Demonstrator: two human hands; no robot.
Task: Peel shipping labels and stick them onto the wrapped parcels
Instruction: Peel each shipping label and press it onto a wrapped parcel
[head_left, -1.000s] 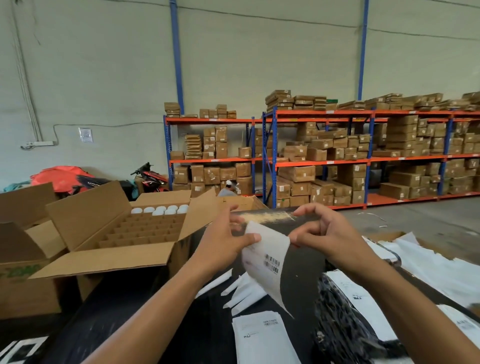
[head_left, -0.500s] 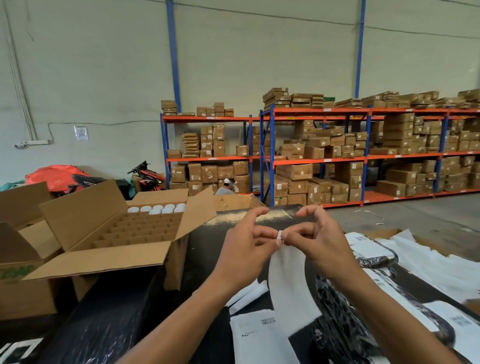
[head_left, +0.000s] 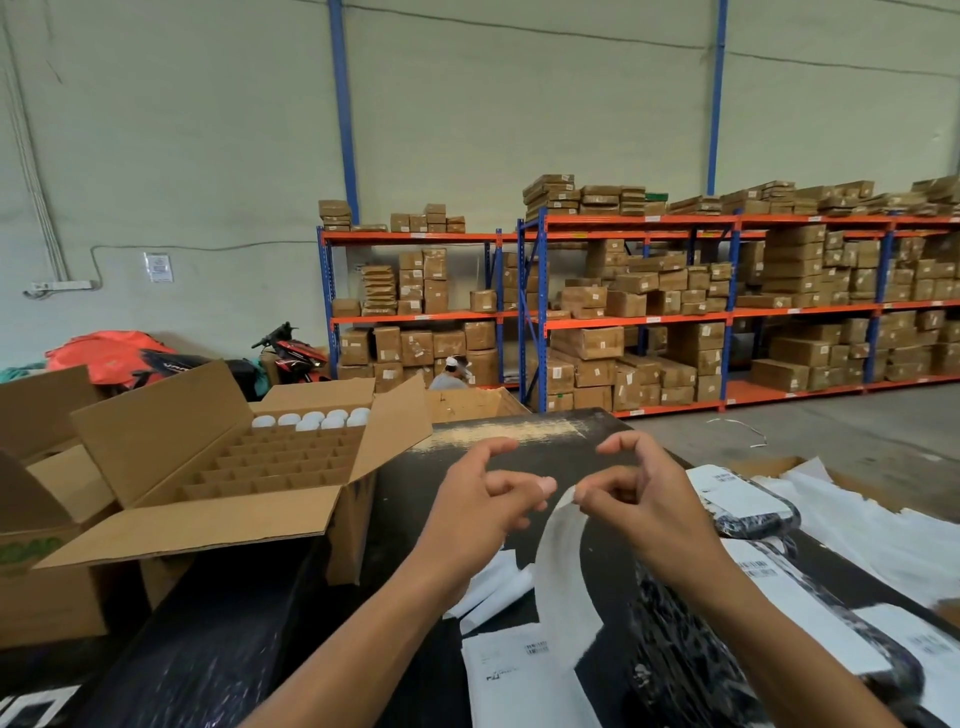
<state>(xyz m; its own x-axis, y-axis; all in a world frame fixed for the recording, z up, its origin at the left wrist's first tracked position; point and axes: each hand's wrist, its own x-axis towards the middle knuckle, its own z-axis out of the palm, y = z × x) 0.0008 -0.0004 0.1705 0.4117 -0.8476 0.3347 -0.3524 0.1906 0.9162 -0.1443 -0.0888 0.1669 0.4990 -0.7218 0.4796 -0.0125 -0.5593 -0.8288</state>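
White label strip (head_left: 563, 566) hangs curled from right hand (head_left: 639, 499)

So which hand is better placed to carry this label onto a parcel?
Right. The right hand pinches the label at its top corner, and the wrapped parcels lie on its side; the left hand holds nothing.

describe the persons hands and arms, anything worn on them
Both arms are bare from the bottom edge of the frame to the wrists, with no sleeves showing. The left hand and right hand wear no gloves, and no rings, watch or wristbands are visible. The fingernails look short and unpainted.
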